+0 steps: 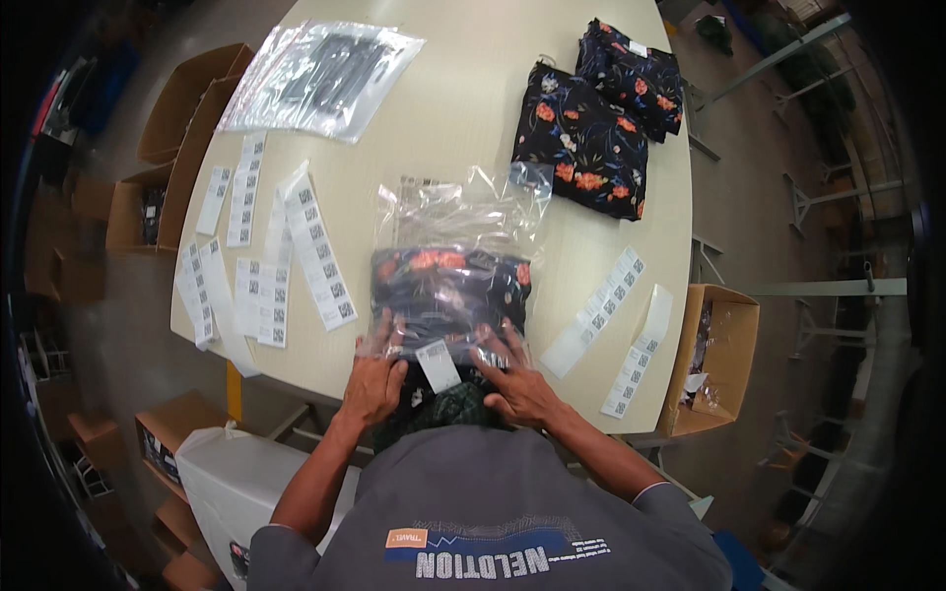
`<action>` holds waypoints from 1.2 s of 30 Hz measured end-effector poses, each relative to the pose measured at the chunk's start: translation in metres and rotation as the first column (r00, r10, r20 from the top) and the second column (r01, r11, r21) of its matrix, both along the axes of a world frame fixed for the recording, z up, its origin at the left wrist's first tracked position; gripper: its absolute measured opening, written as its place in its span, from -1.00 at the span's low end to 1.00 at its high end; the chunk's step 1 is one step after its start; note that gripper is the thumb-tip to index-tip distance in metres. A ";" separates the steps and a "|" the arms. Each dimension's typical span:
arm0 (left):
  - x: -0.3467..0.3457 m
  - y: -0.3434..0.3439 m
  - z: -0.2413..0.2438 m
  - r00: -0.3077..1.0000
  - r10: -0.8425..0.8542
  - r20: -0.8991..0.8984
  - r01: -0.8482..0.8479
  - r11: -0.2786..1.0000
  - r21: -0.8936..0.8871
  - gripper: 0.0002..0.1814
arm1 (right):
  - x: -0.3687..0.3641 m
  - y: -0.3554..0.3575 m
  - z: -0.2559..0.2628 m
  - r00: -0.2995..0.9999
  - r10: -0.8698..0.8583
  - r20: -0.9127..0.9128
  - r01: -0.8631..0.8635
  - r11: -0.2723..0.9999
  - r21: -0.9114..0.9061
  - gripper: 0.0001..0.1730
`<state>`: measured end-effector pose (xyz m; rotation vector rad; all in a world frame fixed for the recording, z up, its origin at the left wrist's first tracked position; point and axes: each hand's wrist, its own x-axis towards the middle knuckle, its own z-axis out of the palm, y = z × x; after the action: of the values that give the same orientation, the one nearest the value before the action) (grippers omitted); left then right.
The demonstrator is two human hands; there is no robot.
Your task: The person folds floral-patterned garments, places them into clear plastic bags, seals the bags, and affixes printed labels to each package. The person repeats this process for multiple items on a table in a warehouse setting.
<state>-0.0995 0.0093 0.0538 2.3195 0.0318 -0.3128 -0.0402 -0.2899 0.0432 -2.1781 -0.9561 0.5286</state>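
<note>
A folded dark floral garment (451,288) lies partly inside a clear plastic bag (465,214) at the table's near edge. The bag's far part is crumpled and holds no cloth. My left hand (375,380) rests at the bag's near left corner, with some fingers under the film. At the near right corner is my right hand (517,380), its fingers spread on the garment and film. Between the hands a white tag (439,366) lies on the dark cloth. Whether the fingers pinch the film is not clear.
Strips of coded labels (319,255) lie on the left, with more label strips (595,314) on the right. Clear plastic bags (325,77) are stacked far left. Folded floral garments (584,140) sit far right. A cardboard box (720,362) adjoins the right edge; other boxes (192,111) stand left.
</note>
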 end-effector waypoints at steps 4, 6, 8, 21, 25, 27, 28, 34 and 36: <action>0.008 -0.016 0.003 0.982 0.152 0.116 -0.159 0.985 0.060 -0.08 | 0.003 0.018 0.010 0.997 -0.036 0.065 0.035 0.999 0.007 -0.22; 0.007 -0.023 -0.008 0.966 0.196 0.169 -0.214 0.973 0.092 -0.06 | 0.000 0.016 0.008 0.991 0.009 0.132 0.001 0.997 -0.078 -0.27; 0.003 -0.028 -0.013 0.961 0.207 0.182 -0.233 0.962 0.139 -0.05 | -0.004 0.009 0.006 0.988 0.064 0.139 -0.045 0.989 -0.140 -0.27; -0.092 0.035 -0.033 0.910 0.182 0.373 -0.218 0.974 0.055 -0.44 | -0.051 -0.028 -0.007 0.683 -0.728 0.058 0.707 0.679 0.198 -0.72; -0.046 0.029 -0.042 0.883 0.444 0.148 -0.408 0.886 -0.221 -0.43 | -0.026 -0.014 -0.015 0.601 -0.733 -0.320 0.777 0.630 0.016 -0.65; -0.030 0.029 -0.055 0.909 0.372 0.188 -0.333 0.920 -0.207 -0.43 | -0.021 -0.017 -0.039 0.689 -0.696 -0.201 0.711 0.703 0.003 -0.62; -0.026 0.023 -0.049 0.903 0.370 0.217 -0.310 0.912 -0.268 -0.42 | -0.020 -0.014 -0.036 0.687 -0.693 -0.218 0.711 0.703 0.008 -0.59; -0.018 0.014 -0.060 0.884 0.375 0.279 -0.363 0.927 -0.094 -0.65 | -0.008 -0.012 -0.050 0.581 -0.794 -0.182 0.812 0.580 0.062 -0.73; -0.021 0.008 -0.054 0.868 0.413 0.276 -0.395 0.911 -0.119 -0.71 | -0.011 -0.014 -0.060 0.593 -0.800 -0.094 0.801 0.574 0.173 -0.81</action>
<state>-0.1202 0.0174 -0.0004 2.2095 0.3520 0.2453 -0.0515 -0.3036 -0.0166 -2.1343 0.0790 -0.0232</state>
